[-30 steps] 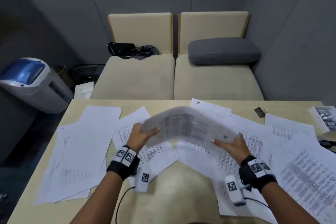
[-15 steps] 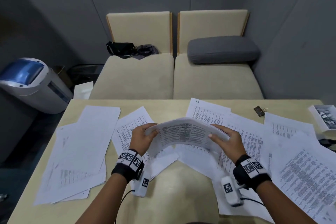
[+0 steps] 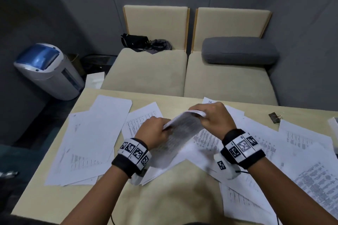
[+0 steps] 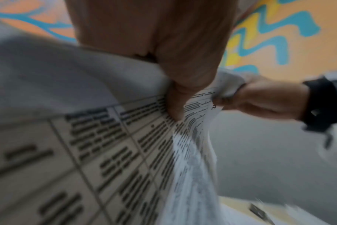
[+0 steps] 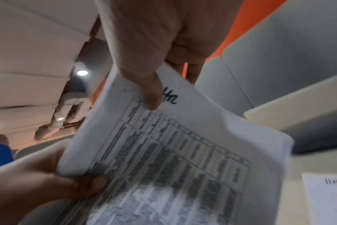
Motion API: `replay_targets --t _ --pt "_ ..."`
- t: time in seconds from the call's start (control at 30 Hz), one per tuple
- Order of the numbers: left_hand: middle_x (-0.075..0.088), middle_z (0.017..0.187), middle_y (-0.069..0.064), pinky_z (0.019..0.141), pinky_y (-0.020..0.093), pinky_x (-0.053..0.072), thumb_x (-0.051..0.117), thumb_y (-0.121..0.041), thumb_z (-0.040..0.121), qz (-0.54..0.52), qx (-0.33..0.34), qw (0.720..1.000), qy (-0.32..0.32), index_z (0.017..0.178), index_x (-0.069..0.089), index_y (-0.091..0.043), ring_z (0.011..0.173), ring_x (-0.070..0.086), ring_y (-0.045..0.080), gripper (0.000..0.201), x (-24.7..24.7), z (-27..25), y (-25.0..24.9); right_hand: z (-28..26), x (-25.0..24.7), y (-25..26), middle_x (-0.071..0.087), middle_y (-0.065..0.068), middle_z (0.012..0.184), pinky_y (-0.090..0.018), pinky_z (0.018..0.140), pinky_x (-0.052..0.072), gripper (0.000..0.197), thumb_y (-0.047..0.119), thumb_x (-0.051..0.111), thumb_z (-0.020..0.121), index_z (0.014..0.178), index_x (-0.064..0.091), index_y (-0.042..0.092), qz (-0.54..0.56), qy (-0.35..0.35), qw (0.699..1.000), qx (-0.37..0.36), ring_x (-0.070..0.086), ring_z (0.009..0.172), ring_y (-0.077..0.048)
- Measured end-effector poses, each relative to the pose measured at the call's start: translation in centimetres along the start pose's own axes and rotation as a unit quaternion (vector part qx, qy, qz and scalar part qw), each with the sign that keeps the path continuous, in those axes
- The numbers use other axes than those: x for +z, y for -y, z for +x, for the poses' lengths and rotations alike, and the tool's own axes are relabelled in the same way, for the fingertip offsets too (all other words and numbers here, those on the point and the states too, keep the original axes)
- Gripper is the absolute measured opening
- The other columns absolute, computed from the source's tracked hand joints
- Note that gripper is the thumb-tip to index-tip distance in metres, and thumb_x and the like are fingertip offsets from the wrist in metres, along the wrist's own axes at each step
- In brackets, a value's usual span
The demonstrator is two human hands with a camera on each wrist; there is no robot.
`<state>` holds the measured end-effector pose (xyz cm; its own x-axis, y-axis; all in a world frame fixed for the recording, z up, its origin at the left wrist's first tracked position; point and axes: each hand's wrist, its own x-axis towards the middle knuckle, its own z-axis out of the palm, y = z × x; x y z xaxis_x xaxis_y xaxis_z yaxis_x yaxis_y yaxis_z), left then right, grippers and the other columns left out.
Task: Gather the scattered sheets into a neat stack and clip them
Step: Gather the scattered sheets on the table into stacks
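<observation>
- While the left hand (image 3: 155,131) and right hand (image 3: 215,117) each pinch the held bundle (image 3: 182,133) above the surface's (image 3: 164,197) middle, both sets of fingers gripping it, tap its lower edge square.
- Add loose sheets (image 3: 95,133) next.
- Reach last for the binder clip (image 3: 274,117) near the far right edge.

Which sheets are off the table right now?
Only the printed bundle, gripped by left hand and right hand; the other sheets lie flat.
</observation>
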<state>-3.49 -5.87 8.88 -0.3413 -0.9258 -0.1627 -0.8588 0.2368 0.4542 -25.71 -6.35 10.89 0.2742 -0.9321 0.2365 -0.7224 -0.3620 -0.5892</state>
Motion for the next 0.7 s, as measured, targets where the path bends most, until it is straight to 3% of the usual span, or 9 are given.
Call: replay_targets --t 0.1,0.17,0.23,0.3,0.4,0.53,0.7 --pt "0.060 0.054 0.003 0.047 0.030 0.046 0.050 -0.010 0.079 -0.027 -0.059 0.996 -0.064 0.063 0.056 -0.014 0.051 0.056 0.023 0.017 -0.6 -1.8 4.0 2.3 1.9 0.8 0.068 0.006 0.103 -0.022 0.089 0.047 0.050 -0.005 0.065 0.074 0.116 0.062 0.022 0.084 -0.028 0.996 0.035 0.063 0.096 -0.008" --pt "0.062 0.053 0.008 0.045 0.032 0.047 0.052 -0.012 0.081 -0.086 -0.133 0.982 -0.100 0.063 0.058 -0.010 0.047 0.057 0.026 0.019 -0.6 -3.2 8.1 3.3 4.4 -0.1 0.058 0.004 0.112 -0.024 0.093 0.043 0.054 0.004 0.070 0.077 0.125 0.053 0.021 0.083 -0.036 0.992 0.088 0.056 0.102 -0.009" --pt "0.061 0.053 0.011 0.041 0.032 0.043 0.058 -0.017 0.085 -0.162 -0.224 0.950 -0.144 0.062 0.058 -0.006 0.044 0.051 0.027 0.026 0.3 -4.8 12.9 3.5 7.7 -1.6 0.055 0.000 0.112 -0.031 0.094 0.046 0.049 0.012 0.071 0.079 0.124 0.052 0.020 0.088 0.008 0.982 0.165 0.055 0.102 -0.015" --pt "0.052 0.051 0.009 0.037 0.024 0.035 0.063 -0.017 0.086 -0.235 -0.319 0.900 -0.180 0.064 0.056 -0.002 0.040 0.042 0.020 0.027 1.7 -6.4 17.3 3.3 11.1 -2.9 0.056 -0.001 0.109 -0.038 0.093 0.049 0.045 0.014 0.069 0.081 0.122 0.052 0.020 0.090 0.088 0.964 0.233 0.056 0.102 -0.020" --pt "0.042 0.052 0.007 0.042 0.022 0.033 0.067 -0.014 0.087 -0.301 -0.409 0.842 -0.182 0.071 0.054 0.000 0.042 0.036 0.015 0.025 4.7 -8.7 22.2 2.9 15.7 -4.0 0.055 -0.001 0.112 -0.038 0.095 0.048 0.048 0.016 0.067 0.082 0.126 0.049 0.018 0.072 0.183 0.937 0.288 0.055 0.112 -0.025" --pt "0.046 0.055 0.008 0.047 0.024 0.036 0.068 -0.017 0.087 -0.332 -0.450 0.820 -0.121 0.080 0.058 0.004 0.046 0.039 0.015 0.024 8.7 -9.7 25.7 3.4 20.5 -3.9 0.040 -0.012 0.139 -0.036 0.100 0.044 0.061 0.021 0.065 0.086 0.140 0.036 0.014 0.024 0.246 0.907 0.341 0.048 0.123 -0.030" --pt "0.060 0.067 0.011 0.053 0.030 0.048 0.069 -0.024 0.085 -0.345 -0.454 0.814 -0.108 0.089 0.062 0.000 0.054 0.053 0.021 0.026 12.0 -8.4 25.8 3.8 23.4 -3.0 0.031 -0.014 0.146 -0.039 0.105 0.038 0.077 0.031 0.065 0.086 0.148 0.023 0.012 -0.018 0.235 0.888 0.394 0.036 0.133 -0.035"
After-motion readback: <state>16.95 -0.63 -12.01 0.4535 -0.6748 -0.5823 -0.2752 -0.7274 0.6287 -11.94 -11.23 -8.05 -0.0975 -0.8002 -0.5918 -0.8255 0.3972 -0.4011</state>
